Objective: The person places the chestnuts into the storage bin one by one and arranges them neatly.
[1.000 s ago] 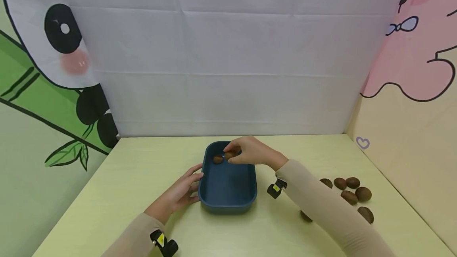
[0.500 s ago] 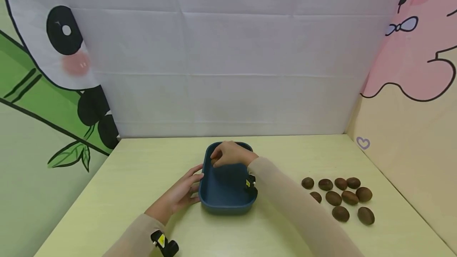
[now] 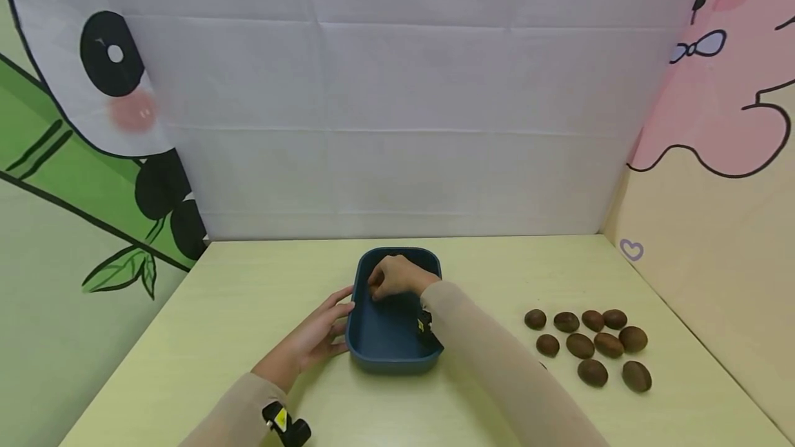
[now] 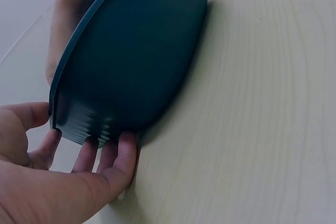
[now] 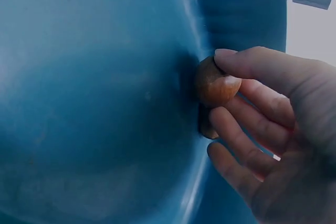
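A dark blue rectangular tray (image 3: pixel 391 343) stands in the middle of the table. My left hand (image 3: pixel 313 336) rests its fingertips against the tray's outer left wall, as the left wrist view (image 4: pixel 79 182) confirms. Inside the far part of the tray, my right hand (image 3: pixel 400 276) pinches a chestnut (image 5: pixel 218 83) between thumb and fingers, low against the tray wall. Partly covered by the fingers, a second chestnut (image 5: pixel 208 127) lies just beside it. In the head view the right hand hides both of these.
Several more chestnuts (image 3: pixel 580 345) lie loose on the right side of the pale wooden table (image 3: pixel 248 295). A white cloth backdrop (image 3: pixel 397 123) rises behind the table, with cartoon-printed walls at left and right.
My right hand has moved left and lower into the tray with the chestnut, uncovering more of the loose chestnuts on the table. The left hand and the tray have stayed in place.
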Tool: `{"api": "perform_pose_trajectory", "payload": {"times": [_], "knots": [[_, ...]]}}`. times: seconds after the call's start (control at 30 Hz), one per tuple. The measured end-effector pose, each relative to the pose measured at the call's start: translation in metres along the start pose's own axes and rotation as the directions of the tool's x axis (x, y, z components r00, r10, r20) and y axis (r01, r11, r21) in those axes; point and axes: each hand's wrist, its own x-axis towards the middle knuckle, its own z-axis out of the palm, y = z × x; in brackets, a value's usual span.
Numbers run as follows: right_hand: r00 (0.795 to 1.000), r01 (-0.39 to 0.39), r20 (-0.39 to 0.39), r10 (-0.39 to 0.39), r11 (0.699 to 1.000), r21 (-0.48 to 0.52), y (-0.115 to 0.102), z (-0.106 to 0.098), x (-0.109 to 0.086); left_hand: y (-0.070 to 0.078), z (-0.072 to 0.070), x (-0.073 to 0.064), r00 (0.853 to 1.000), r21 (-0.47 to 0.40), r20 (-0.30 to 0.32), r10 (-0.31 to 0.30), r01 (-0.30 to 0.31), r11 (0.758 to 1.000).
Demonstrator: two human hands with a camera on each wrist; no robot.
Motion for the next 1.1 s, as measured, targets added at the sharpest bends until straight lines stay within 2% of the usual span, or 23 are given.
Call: {"api": "perform_pose_trajectory", "payload": {"times": [0.37, 0.67, 0.93, 1.1], "knots": [[0.997, -0.001, -0.073, 0.003, 1.000, 0.031, 0.004, 0.005, 0.000, -0.001, 0.001, 0.000, 1.000, 0.001, 0.000, 0.004, -0.004, 1.000], [0.998, -0.011, -0.064, 0.017, 0.997, 0.083, 0.009, 0.004, 0.000, -0.001, 0.002, 0.001, 1.000, 0.001, 0.003, 0.000, 0.000, 1.000], [1.000, 0.002, -0.023, 0.000, 0.996, 0.089, 0.005, -0.014, -0.007, 0.000, 0.003, 0.002, 1.000, -0.001, 0.014, 0.006, -0.006, 1.000], [0.999, 0.044, 0.014, -0.045, 0.995, 0.086, 0.002, -0.031, -0.013, 0.000, 0.004, 0.003, 1.000, -0.002, 0.009, 0.004, -0.004, 1.000]]}}
